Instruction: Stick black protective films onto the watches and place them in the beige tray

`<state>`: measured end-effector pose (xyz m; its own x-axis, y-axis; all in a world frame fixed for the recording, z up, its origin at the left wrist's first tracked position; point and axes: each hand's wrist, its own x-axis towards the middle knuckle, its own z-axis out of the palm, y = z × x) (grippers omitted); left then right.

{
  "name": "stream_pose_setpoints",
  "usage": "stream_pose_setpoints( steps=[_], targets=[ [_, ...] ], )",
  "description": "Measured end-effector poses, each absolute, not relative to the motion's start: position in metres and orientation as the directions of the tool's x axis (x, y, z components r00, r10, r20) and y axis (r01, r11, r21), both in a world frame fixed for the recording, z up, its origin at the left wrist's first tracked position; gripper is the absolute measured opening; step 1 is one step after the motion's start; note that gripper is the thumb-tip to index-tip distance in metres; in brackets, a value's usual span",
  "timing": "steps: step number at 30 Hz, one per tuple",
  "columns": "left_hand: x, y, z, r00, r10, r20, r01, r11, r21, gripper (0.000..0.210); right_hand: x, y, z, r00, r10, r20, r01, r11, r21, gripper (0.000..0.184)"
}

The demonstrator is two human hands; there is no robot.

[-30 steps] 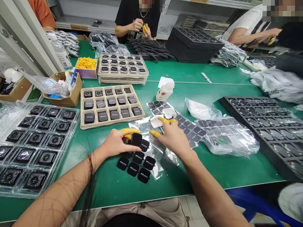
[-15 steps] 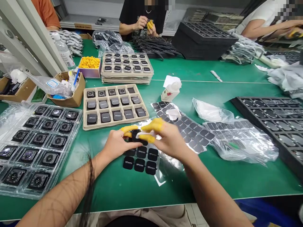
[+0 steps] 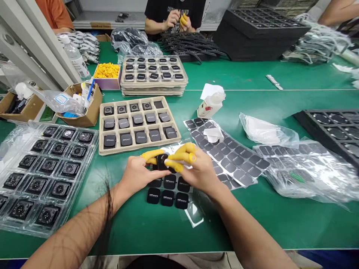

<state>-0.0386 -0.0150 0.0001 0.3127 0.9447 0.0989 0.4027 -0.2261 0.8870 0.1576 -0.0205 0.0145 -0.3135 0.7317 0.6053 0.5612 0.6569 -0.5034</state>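
My left hand point(image 3: 135, 170), with yellow finger cots on its fingers, grips a black square watch body point(image 3: 160, 162) upright between thumb and fingers. My right hand point(image 3: 202, 170), also in yellow finger cots, pinches a white wipe point(image 3: 183, 163) mostly hidden by the fingers, and its fingertips are against the watch. Under the hands lies a sheet with black square HiFuture films point(image 3: 167, 198), its upper part covered by my hands. Behind them a beige tray point(image 3: 140, 148) holds watch bodies, most with a HiFuture film showing on top.
To the left, a clear blister tray point(image 3: 63, 209) carries several watches. Grey film sheets point(image 3: 231, 153), a white bottle point(image 3: 211, 106) and plastic bags point(image 3: 266, 130) lie to the right. Stacked trays point(image 3: 154, 89), a box of yellow finger cots point(image 3: 107, 71) and a co-worker point(image 3: 174, 20) are farther back.
The view has shifted slightly, moving the right-hand items rightward. My right hand, blurred before, is now sharper, with its fingers closer to the watch. The left hand keeps its hold.
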Motion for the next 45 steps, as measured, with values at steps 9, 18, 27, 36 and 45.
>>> stream_pose_setpoints(
  steps=[9, 18, 27, 36, 45],
  targets=[
    [-0.035, -0.019, -0.001, 0.253, 0.967, 0.042, 0.337, -0.128, 0.933, 0.049, 0.168, -0.024, 0.021, -0.190, 0.736, 0.650, 0.730, 0.549, -0.408, 0.006],
    [-0.033, -0.022, 0.005, 0.211, 0.977, 0.029, 0.382, -0.110, 0.918, 0.054, 0.160, -0.031, 0.016, -0.121, 0.736, 0.666, 0.768, 0.494, -0.407, 0.007],
    [-0.034, -0.025, 0.000, 0.135, 0.942, 0.307, 0.529, -0.330, 0.782, 0.034, 0.198, -0.019, 0.022, -0.040, 0.829, 0.557, 0.873, 0.301, -0.385, 0.023],
    [-0.035, -0.019, -0.003, 0.208, 0.836, 0.508, 0.425, -0.545, 0.722, 0.046, 0.181, -0.027, 0.026, -0.052, 0.979, 0.197, 0.493, 0.196, -0.848, 0.020],
    [-0.034, -0.020, 0.003, 0.209, 0.941, 0.266, 0.352, -0.326, 0.877, 0.044, 0.187, -0.021, 0.019, -0.013, 0.998, 0.063, 0.434, 0.062, -0.899, 0.013]
  ],
)
